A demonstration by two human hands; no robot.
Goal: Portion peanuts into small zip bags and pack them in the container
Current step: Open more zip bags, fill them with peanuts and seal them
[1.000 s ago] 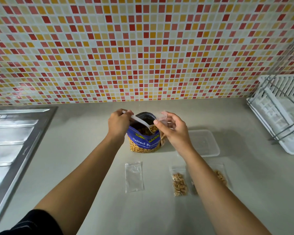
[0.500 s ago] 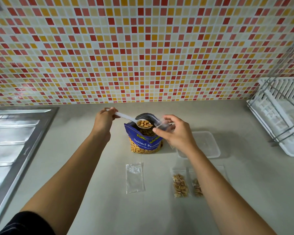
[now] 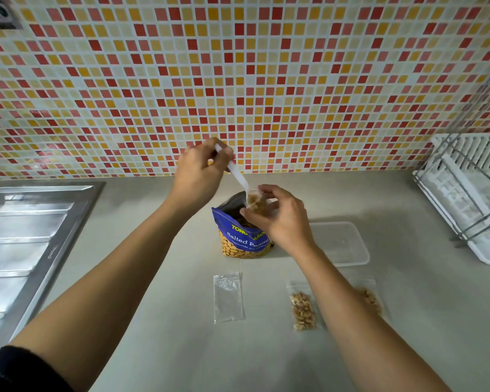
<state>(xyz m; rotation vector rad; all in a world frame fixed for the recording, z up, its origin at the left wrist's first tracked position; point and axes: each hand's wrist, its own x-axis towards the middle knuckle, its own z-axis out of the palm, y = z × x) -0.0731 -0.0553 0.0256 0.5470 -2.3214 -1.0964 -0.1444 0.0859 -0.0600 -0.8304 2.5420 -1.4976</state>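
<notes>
At centre frame, the left hand grips the handle of a white plastic spoon, fingers curled round it. The spoon bowl is tipped down into a small clear zip bag. The right hand pinches this bag at its mouth between thumb and fingertips, directly above the open blue foil pouch of salted peanuts.

Fault conditions, as judged:
- Spillage. The bag mouth looks barely wider than the spoon bowl, so a fast or off-line tip would likely send peanuts over the rim, into the pouch or onto the grey countertop.
- Mouth collapse. A loosened pinch would probably let the thin film fold shut and block the pour.
- Pouch upset. The right hand sits close over the standing pouch, so a downward nudge could topple it.

Inventory:
- Spoons: one.
- Peanut pouches: one.
- Clear rectangular plastic container: one, right of the pouch, with no bags visible in it.
- Zip bags: four. One is in hand. One empty zip bag lies flat at lower centre. One filled zip bag and a second filled zip bag lie on either side of the right forearm, the second partly hidden.
</notes>
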